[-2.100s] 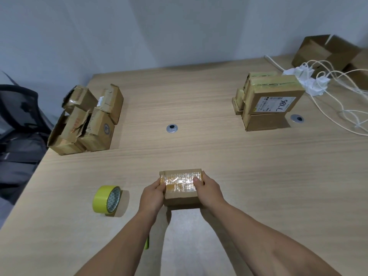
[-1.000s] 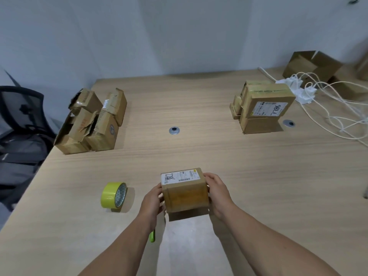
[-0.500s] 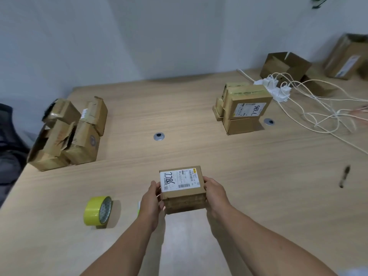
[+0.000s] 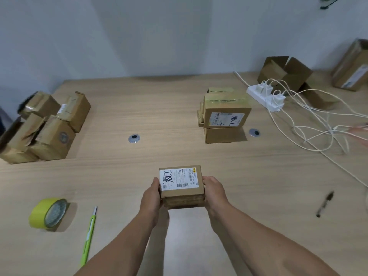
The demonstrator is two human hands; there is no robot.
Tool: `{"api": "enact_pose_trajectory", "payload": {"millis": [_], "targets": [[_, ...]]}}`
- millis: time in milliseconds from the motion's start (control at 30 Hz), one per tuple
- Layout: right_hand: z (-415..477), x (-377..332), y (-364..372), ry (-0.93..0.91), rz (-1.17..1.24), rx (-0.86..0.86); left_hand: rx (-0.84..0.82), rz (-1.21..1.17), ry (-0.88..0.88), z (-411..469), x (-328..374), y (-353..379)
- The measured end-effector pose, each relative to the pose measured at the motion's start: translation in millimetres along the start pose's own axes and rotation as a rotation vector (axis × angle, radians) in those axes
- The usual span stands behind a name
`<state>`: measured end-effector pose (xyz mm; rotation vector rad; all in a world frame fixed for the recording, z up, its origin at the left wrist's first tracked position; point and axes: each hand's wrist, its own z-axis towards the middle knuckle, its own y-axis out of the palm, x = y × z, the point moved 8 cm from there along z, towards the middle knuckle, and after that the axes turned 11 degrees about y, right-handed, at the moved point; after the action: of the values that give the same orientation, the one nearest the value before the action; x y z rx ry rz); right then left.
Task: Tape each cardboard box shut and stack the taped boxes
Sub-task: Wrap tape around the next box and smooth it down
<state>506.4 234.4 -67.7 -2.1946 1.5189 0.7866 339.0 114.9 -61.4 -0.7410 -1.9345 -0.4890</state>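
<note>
While the pale wooden table (image 4: 258, 196) is occupied at its left by a heap of open brown cardboard boxes (image 4: 45, 126) and at its right by a stack of brown boxes sealed with yellow-green tape (image 4: 225, 116), a small brown cardboard box with a white shipping label (image 4: 181, 186) is held over its near middle. It is clasped at opposite sides by the left hand (image 4: 152, 198) and right hand (image 4: 215, 194). It is judged light and stiff; the flat side walls are best gripped, taped faces being possibly slippery.

A bare left forearm (image 4: 127, 242) and right forearm (image 4: 256, 238) fill the lower frame, ending mid-frame in a bare left hand (image 4: 152, 198) and right hand (image 4: 215, 193).
</note>
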Motion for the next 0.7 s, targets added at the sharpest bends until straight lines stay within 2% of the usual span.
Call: {"api": "enact_pose_trajectory", "payload": {"millis": [233, 400, 567, 700], "targets": [[40.6, -7.7, -98.4, 0.036, -0.117, 0.081, -0.010, 0.028, -0.038, -4.2, -17.6, 92.9], [65.9, -5.9, -167.7, 0.054, -0.112, 0.166, -0.052, 0.061, -0.048, -3.7, -27.0, 157.2], [63.6, -19.6, -199.5, 0.026, -0.080, 0.192, -0.089, 0.093, -0.032, -3.4, -29.3, 198.3], [74.1, -31.6, -201.0, 0.014, -0.146, 0.188, -0.045, 0.092, -0.034, 4.9, -27.8, 206.4]]}}
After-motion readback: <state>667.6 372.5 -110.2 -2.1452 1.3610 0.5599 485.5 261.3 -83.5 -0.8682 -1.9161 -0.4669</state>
